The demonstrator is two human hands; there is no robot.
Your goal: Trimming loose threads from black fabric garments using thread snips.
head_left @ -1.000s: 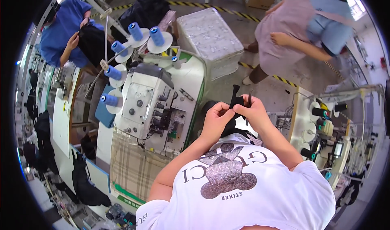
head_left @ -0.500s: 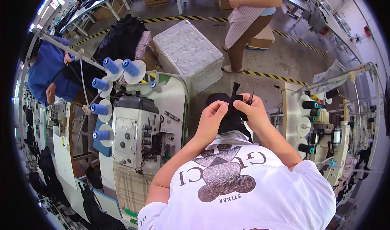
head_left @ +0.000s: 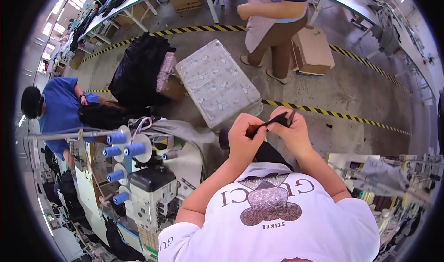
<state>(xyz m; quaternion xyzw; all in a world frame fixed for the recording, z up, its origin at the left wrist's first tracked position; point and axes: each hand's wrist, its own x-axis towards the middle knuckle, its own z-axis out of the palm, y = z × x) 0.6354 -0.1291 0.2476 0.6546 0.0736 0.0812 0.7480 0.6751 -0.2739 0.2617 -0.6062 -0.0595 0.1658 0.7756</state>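
Both my hands are raised in front of my chest, pinching a piece of black cloth (head_left: 277, 119) between them. My left hand (head_left: 246, 136) is closed, thumb and fingers gripping the cloth's left part. On the other side, my right hand (head_left: 292, 128) pinches the cloth's right end. A thin, dark, pointed tool (head_left: 291, 117) sticks up from my right hand; it looks like thread snips, though most of it is hidden. More black fabric (head_left: 268, 153) lies below my hands, over my lap.
A sewing machine (head_left: 152, 195) with blue thread cones (head_left: 135, 149) stands at my left. Ahead are a plastic-wrapped bundle (head_left: 219, 81), a black cloth heap (head_left: 138, 67) and a cardboard box (head_left: 312, 49). One person in blue (head_left: 62, 104) sits left; another (head_left: 277, 44) stands ahead.
My view has tilted up and turned. The cloth, upright between my hands before, now stretches sideways between them. The standing person has shifted left, showing more of the cardboard box.
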